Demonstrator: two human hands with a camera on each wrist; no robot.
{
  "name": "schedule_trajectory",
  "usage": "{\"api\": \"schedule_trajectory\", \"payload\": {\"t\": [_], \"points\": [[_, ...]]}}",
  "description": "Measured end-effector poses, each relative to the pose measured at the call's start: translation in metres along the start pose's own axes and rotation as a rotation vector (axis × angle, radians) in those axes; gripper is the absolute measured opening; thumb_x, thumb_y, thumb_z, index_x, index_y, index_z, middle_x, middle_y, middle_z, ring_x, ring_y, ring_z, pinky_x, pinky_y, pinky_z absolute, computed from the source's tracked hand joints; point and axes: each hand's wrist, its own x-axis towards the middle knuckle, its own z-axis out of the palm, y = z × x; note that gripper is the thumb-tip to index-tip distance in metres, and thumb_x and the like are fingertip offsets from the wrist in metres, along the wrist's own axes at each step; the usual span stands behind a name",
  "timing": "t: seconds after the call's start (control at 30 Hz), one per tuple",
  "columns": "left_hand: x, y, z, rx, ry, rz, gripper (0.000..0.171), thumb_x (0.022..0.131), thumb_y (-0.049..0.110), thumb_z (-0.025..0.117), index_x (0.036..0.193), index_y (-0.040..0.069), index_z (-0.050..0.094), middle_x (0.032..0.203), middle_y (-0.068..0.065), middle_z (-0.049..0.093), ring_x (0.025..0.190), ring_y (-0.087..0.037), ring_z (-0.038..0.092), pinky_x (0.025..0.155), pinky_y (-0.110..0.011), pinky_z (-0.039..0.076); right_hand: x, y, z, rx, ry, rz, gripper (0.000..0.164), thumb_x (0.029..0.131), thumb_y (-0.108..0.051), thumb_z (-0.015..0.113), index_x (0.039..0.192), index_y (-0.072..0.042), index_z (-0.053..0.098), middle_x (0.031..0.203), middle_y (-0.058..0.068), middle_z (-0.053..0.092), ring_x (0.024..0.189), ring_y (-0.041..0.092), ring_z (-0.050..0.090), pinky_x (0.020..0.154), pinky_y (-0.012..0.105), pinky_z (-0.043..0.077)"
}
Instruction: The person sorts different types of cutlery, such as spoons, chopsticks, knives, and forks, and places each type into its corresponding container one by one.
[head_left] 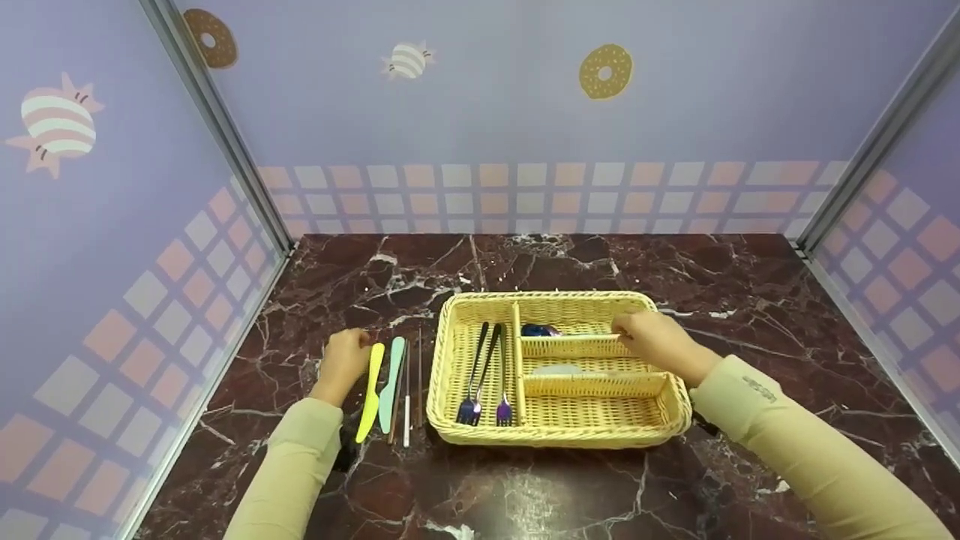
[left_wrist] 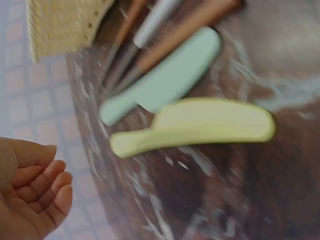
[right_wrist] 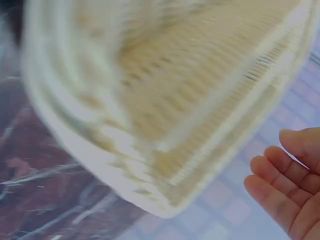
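My left hand [head_left: 345,364] hovers by the upper end of a yellow plastic knife [head_left: 370,401], with a mint-green knife [head_left: 391,390] beside it. In the left wrist view its fingers are loosely bent and hold nothing. Over the right end of a yellow wicker basket [head_left: 585,414] is my right hand [head_left: 656,341]. The right wrist view shows those fingers relaxed, gripping nothing. Forks [head_left: 504,412] with dark handles and purple tines lie in the basket's left compartment. A spoon [head_left: 538,330] with a dark, shiny bowl lies in the back right compartment.
Thin sticks with brown and white ends, one being a white-ended stick [head_left: 407,420], lie between the knives and the basket. A pale, rounded item [head_left: 559,370] is partly hidden in the middle right compartment. Patterned walls [head_left: 495,112] enclose the dark marbled table [head_left: 480,487].
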Motion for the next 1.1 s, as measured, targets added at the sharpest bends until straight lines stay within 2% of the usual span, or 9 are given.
{"api": "schedule_trajectory", "payload": {"t": [0.07,0.13,0.2,0.3,0.43,0.53,0.7,0.9,1.1], "points": [[-0.002,-0.008,0.000,0.008,-0.024,-0.045,0.008,0.073,-0.006,0.052,0.066,-0.006,0.057,0.061,-0.014,0.054,0.053,-0.022,0.045,0.050,-0.036,0.042,-0.001,-0.004,-0.010,0.052,0.039,0.007,0.010,0.076,0.005,0.059,0.084,0.000,0.064,0.082,0.011,0.062,0.068,0.023,0.059,0.060,0.039,0.051],[-0.005,-0.016,0.001,0.011,-0.045,-0.076,0.022,0.070,-0.008,0.051,0.053,0.003,0.043,0.050,-0.004,0.039,0.048,-0.016,0.032,0.044,-0.029,0.030,-0.002,-0.007,-0.019,0.102,0.096,0.004,0.010,0.078,0.005,0.060,0.086,0.001,0.065,0.082,0.011,0.064,0.069,0.023,0.060,0.062,0.038,0.052],[-0.007,-0.023,0.003,0.007,-0.074,-0.109,0.034,0.069,-0.008,0.051,0.050,0.012,0.031,0.048,0.003,0.024,0.047,-0.013,0.021,0.046,-0.026,0.020,-0.003,-0.009,-0.027,0.152,0.164,-0.007,0.010,0.078,0.006,0.062,0.087,0.002,0.065,0.081,0.011,0.064,0.071,0.022,0.061,0.064,0.036,0.053],[-0.011,-0.031,0.008,0.010,-0.098,-0.133,0.036,0.070,-0.004,0.056,0.047,0.013,0.034,0.046,0.006,0.027,0.046,-0.012,0.024,0.046,-0.025,0.025,-0.004,-0.011,-0.037,0.198,0.268,-0.016,0.010,0.076,0.008,0.064,0.085,0.003,0.065,0.080,0.011,0.065,0.070,0.021,0.061,0.064,0.034,0.054],[-0.013,-0.034,0.013,-0.029,-0.175,-0.212,0.035,0.074,0.002,0.062,0.050,0.012,0.039,0.047,0.005,0.033,0.045,-0.011,0.032,0.049,-0.026,0.032,-0.006,-0.012,-0.044,0.235,0.353,-0.024,0.011,0.074,0.010,0.066,0.082,0.003,0.065,0.080,0.012,0.065,0.069,0.023,0.062,0.063,0.032,0.054],[-0.013,-0.032,0.015,-0.085,-0.219,-0.275,0.038,0.077,0.005,0.063,0.050,0.012,0.037,0.045,0.005,0.032,0.043,-0.010,0.032,0.046,-0.025,0.031,-0.007,-0.011,-0.044,0.242,0.364,-0.019,0.011,0.074,0.011,0.065,0.082,0.003,0.065,0.080,0.012,0.065,0.068,0.023,0.061,0.062,0.032,0.054],[-0.013,-0.027,0.016,-0.120,-0.243,-0.313,0.033,0.077,0.007,0.066,0.050,0.007,0.047,0.046,0.003,0.040,0.043,-0.011,0.037,0.045,-0.024,0.034,-0.009,-0.008,-0.039,0.249,0.341,0.000,0.012,0.075,0.011,0.065,0.083,0.002,0.065,0.081,0.011,0.065,0.070,0.023,0.062,0.062,0.032,0.054],[-0.009,-0.022,0.018,-0.158,-0.266,-0.380,0.013,0.073,0.001,0.066,0.063,-0.002,0.059,0.053,-0.003,0.050,0.046,-0.013,0.046,0.045,-0.025,0.042,-0.011,-0.005,-0.034,0.269,0.315,0.011,0.011,0.076,0.010,0.064,0.084,0.002,0.066,0.081,0.012,0.065,0.072,0.024,0.063,0.063,0.033,0.054],[-0.005,-0.017,0.023,-0.162,-0.255,-0.451,0.009,0.072,-0.001,0.063,0.076,-0.009,0.060,0.057,-0.008,0.051,0.045,-0.015,0.049,0.043,-0.024,0.045,-0.011,-0.004,-0.030,0.280,0.298,0.011,0.012,0.076,0.011,0.064,0.084,0.002,0.066,0.081,0.012,0.065,0.072,0.024,0.063,0.063,0.033,0.054]]}}
